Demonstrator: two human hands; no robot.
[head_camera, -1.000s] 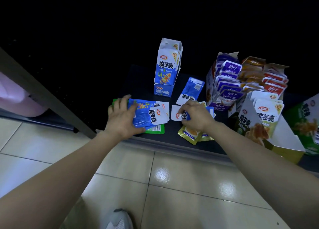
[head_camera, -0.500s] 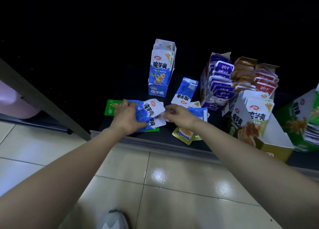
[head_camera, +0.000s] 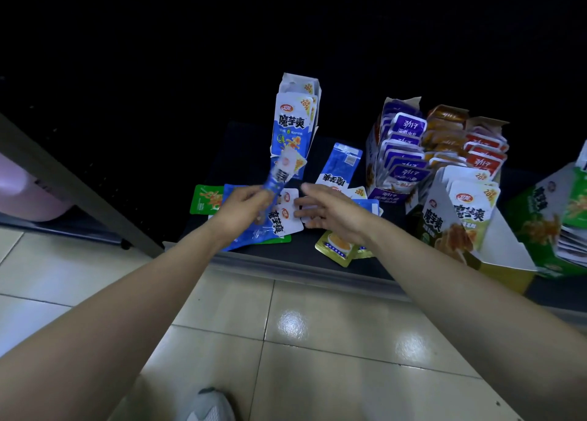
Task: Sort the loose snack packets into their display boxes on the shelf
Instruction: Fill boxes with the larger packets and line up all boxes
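Observation:
My left hand (head_camera: 243, 206) grips a blue-and-white snack packet (head_camera: 284, 170), lifted and blurred, just in front of the tall blue display box (head_camera: 293, 125). More blue packets (head_camera: 279, 225) lie flat under that hand on the dark shelf (head_camera: 305, 252). My right hand (head_camera: 330, 209) hovers with fingers spread over loose packets, holding nothing. Another blue packet (head_camera: 340, 166) lies behind it. Yellow packets (head_camera: 338, 249) lie at the shelf's front edge, and a green packet (head_camera: 205, 198) sits at the left.
To the right stand a purple packet box (head_camera: 401, 154), orange and red packet rows (head_camera: 476, 147), a white-green box (head_camera: 460, 220) and a green box (head_camera: 556, 227). A grey shelf post (head_camera: 73, 185) slants on the left. Tiled floor (head_camera: 317, 341) and a shoe (head_camera: 209, 404) lie below.
My left hand has picked one blue packet off the pile and raised it toward the blue box. My right hand has let go and opened its fingers.

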